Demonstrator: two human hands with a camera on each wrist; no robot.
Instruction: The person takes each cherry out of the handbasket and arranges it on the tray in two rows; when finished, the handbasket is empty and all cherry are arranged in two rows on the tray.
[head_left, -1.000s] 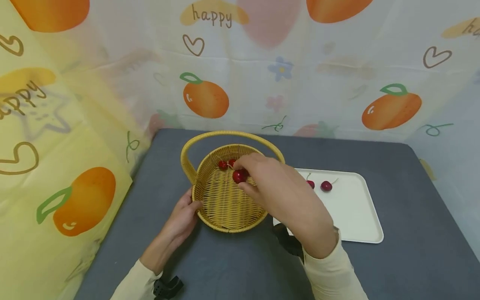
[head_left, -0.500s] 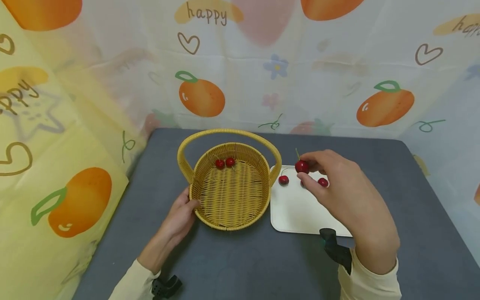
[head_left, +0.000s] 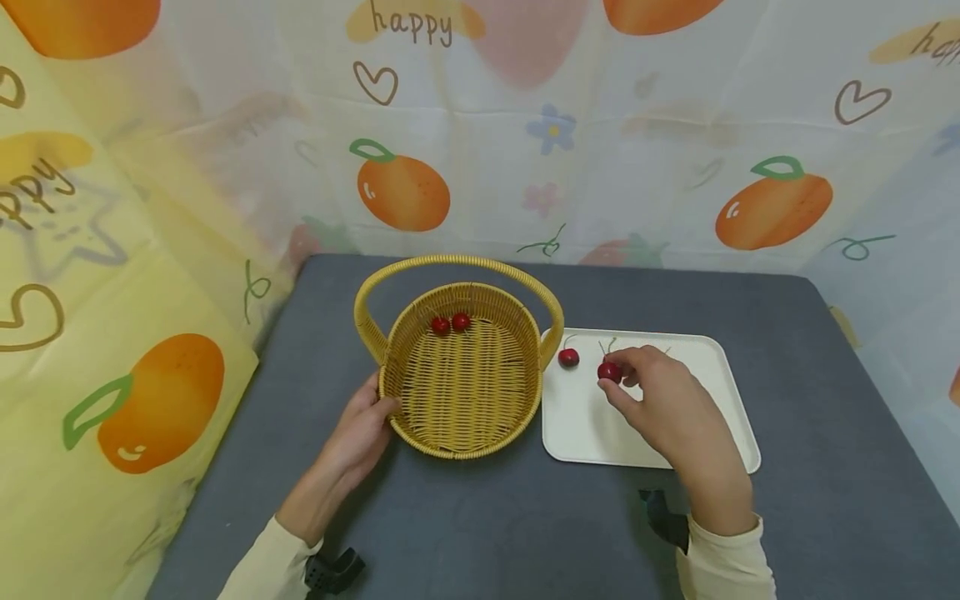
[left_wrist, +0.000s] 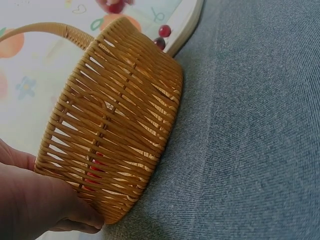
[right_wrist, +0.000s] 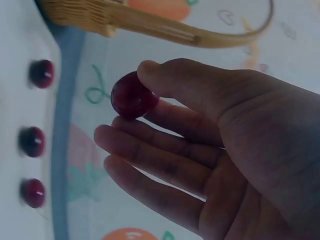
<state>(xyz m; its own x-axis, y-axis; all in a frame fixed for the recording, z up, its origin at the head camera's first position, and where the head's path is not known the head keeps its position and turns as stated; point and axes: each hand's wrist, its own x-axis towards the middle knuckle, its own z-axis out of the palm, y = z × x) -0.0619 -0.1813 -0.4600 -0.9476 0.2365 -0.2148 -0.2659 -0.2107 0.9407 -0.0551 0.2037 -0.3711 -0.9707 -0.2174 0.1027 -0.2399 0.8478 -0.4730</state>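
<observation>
My left hand [head_left: 358, 433] grips the rim of a round yellow wicker basket [head_left: 459, 392], thumb inside and fingers outside. Two red cherries lie at the basket's back: one cherry [head_left: 440, 326] beside another cherry [head_left: 461, 322]. Over the white tray [head_left: 562, 425], my right hand [head_left: 675, 412] pinches a dark red cherry [right_wrist: 131, 96] between thumb and index finger, its other fingers extended. At the tray's left sits a stemmed cherry [head_left: 568, 357]. Three cherries show on the tray in the right wrist view, the middle cherry [right_wrist: 32, 142] among them; the right hand hides some in the head view.
The basket's tall arched handle [head_left: 457, 260] stands up behind its bowl. A dark grey cloth [head_left: 480, 533] covers the table. Behind it hangs a curtain [head_left: 480, 167] printed with oranges, and a yellowish sheet [head_left: 165, 275] is on the left.
My right hand has carried the pinched cherry from over the basket rightward to the tray, then lowered it. The left hand has kept its grip on the basket.
</observation>
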